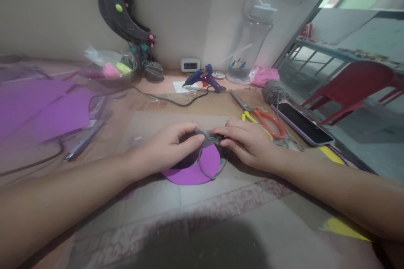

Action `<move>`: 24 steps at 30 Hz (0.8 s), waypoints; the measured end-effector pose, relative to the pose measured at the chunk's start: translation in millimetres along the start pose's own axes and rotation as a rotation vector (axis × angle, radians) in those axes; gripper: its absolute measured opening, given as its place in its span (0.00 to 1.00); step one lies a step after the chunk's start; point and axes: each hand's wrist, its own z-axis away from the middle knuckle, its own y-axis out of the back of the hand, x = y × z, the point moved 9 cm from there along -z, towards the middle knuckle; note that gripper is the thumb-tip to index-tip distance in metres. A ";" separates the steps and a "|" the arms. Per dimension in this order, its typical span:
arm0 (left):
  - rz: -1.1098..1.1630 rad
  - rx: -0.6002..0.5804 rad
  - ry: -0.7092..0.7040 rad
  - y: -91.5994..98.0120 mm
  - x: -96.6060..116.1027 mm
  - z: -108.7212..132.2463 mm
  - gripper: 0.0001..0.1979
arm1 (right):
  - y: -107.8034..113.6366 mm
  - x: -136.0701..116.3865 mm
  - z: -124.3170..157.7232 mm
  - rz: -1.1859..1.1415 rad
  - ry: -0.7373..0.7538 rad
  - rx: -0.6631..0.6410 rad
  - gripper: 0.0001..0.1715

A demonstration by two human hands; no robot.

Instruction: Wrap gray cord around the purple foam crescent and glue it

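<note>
A purple crescent-shaped cut-out (189, 177) lies at the middle of the table, between my two hands. Grey yarn (208, 139) is wound around its upper end, and a loose loop of it hangs down over the purple face. My left hand (178, 143) is closed, thumb and fingers pinching the wound yarn and the cut-out's end from the left. From the right, my right hand (248, 145) pinches the grey yarn close beside it. Its fingertips partly hide the strand.
Scissors (271, 122), a phone (304, 124) and a grey yarn ball (274, 91) lie to the right. A blue glue gun (205, 77), a small clock (190, 65) and a bottle (249, 46) stand behind. Purple sheets (47, 107) and a pen (85, 139) lie left.
</note>
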 end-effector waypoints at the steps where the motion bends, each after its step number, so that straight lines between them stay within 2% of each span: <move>1: -0.007 0.001 0.001 0.2 0.0 0.0 0.11 | -0.3 0.2 0.0 0.002 -0.001 -0.001 0.18; 17: -0.028 -0.024 -0.036 -1.0 5.0 1.4 0.11 | -1.4 -3.7 -1.4 -0.023 0.043 -0.020 0.19; 24: 0.008 -0.019 0.017 -1.9 -0.6 0.2 0.12 | 0.4 0.7 1.0 -0.031 -0.004 0.006 0.18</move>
